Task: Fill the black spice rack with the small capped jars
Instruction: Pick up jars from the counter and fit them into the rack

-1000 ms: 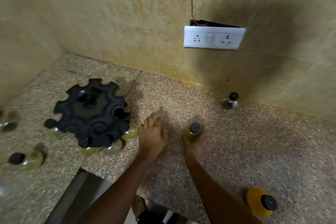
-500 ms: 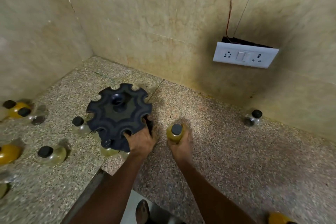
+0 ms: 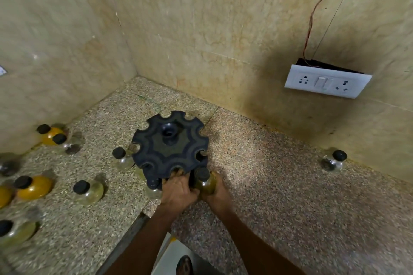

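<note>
From the head view, the black spice rack point(image 3: 171, 146) stands on the speckled granite tabletop point(image 3: 279, 185) near the corner of 2 beige marbled walls. Its round top plate shows scalloped notches all around the rim and a raised hub in the middle.

The left hand point(image 3: 178, 190) sits at the rack's near edge, fingers curled onto the rim of the top plate at one of the notches, gripping it. Right beside it, touching it, the right hand point(image 3: 218, 194) is wrapped around a small jar point(image 3: 204, 182) with a black cap and yellowish contents. That jar stands upright, pressed against the near right side of the rack, just under the top plate; whether it is fully seated in a notch I cannot tell.

Another capped jar point(image 3: 153, 187) sits low at the rack's near left, just left of the left hand, and a clear one point(image 3: 121, 158) stands against the rack's left side.

Loose jars lie well to the left on the tabletop: a pale one point(image 3: 88, 192), a deep yellow one point(image 3: 33, 186), and a pair near the left wall point(image 3: 54, 137). 1 clear jar point(image 3: 334, 161) stands alone far to the right, by the back wall.

A white switch plate point(image 3: 327, 81) hangs on that wall with a thin red wire point(image 3: 312, 20) rising from it.
</note>
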